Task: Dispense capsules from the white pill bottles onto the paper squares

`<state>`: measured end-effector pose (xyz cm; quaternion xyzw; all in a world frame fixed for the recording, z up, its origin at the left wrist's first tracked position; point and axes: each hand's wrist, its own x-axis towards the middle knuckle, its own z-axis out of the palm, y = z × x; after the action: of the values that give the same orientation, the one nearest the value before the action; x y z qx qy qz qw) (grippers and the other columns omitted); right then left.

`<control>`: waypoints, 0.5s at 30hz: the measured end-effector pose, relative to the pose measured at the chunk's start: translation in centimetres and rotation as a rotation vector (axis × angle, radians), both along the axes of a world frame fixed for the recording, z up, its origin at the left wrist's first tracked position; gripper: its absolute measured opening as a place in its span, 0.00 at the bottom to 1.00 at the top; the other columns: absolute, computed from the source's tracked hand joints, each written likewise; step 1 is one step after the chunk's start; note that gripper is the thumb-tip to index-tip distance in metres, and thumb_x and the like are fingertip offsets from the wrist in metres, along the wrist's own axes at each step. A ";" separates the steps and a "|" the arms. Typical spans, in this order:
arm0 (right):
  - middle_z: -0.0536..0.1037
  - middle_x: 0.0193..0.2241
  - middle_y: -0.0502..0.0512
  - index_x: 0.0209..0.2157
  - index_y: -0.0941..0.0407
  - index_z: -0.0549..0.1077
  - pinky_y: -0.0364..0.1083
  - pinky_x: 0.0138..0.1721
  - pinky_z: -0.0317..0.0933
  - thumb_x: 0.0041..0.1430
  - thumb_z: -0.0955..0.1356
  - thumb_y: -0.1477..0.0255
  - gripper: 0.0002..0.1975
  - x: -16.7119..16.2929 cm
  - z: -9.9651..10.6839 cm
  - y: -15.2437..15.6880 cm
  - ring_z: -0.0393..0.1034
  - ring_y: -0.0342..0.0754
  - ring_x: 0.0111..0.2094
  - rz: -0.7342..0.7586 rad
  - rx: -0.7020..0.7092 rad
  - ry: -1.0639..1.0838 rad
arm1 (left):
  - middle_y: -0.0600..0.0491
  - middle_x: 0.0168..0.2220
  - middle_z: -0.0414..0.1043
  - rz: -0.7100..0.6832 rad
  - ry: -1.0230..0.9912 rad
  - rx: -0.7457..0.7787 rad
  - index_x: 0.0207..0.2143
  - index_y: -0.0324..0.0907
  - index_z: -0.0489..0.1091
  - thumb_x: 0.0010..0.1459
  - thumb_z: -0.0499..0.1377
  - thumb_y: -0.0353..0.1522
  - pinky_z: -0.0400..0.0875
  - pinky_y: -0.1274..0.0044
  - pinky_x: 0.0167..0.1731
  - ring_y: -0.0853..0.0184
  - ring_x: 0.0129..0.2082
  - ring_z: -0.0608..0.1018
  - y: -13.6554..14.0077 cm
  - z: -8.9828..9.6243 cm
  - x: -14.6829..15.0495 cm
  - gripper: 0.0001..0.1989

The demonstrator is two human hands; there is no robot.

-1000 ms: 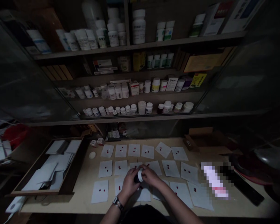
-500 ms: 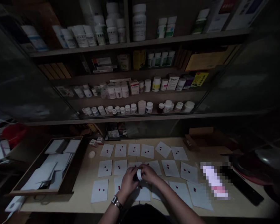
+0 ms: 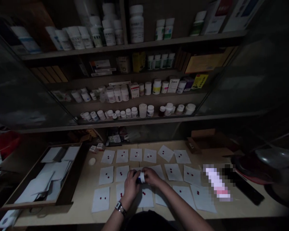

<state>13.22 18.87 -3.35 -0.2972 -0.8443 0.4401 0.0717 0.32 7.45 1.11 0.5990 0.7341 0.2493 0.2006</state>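
A small dark blue bottle with a white end [image 3: 142,177] lies tilted in my left hand [image 3: 130,185], whose fingers wrap round its body. My right hand [image 3: 151,176] is at the bottle's white end, fingers drawn together; what they pinch, if anything, is hidden. Both hands are above the middle of rows of white paper squares. Most squares carry small dark red pills, such as the paper [image 3: 144,199] just below my hands and the paper [image 3: 172,172] to the right. My hands and forearms cover some of the squares.
An open wooden drawer [image 3: 70,179] with stacked white papers juts out at left. A white round disc [image 3: 92,161] and small boxes [image 3: 100,146] lie near it. At right are a cardboard box [image 3: 194,146] and a black phone [image 3: 250,191]. Shelves of medicine bottles [image 3: 136,24] rise behind.
The whole view has shifted a little, with things appearing further left. My hands stay together at the bottle, which has turned slightly so that more of its blue side shows.
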 end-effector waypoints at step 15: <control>0.75 0.43 0.58 0.22 0.55 0.77 0.49 0.48 0.59 0.47 0.64 0.79 0.10 0.7 2.8 -1.5 0.68 0.51 0.46 -0.187 -0.105 0.293 | 0.50 0.45 0.69 0.101 -0.251 0.082 0.49 0.45 0.68 0.38 0.54 0.19 0.66 0.66 0.50 0.60 0.48 0.70 0.6 -0.9 0.5 0.32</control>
<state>13.88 17.38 -0.57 -0.3107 -0.7693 0.5136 0.2188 0.82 8.01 0.24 0.5332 0.7214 0.3620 0.2535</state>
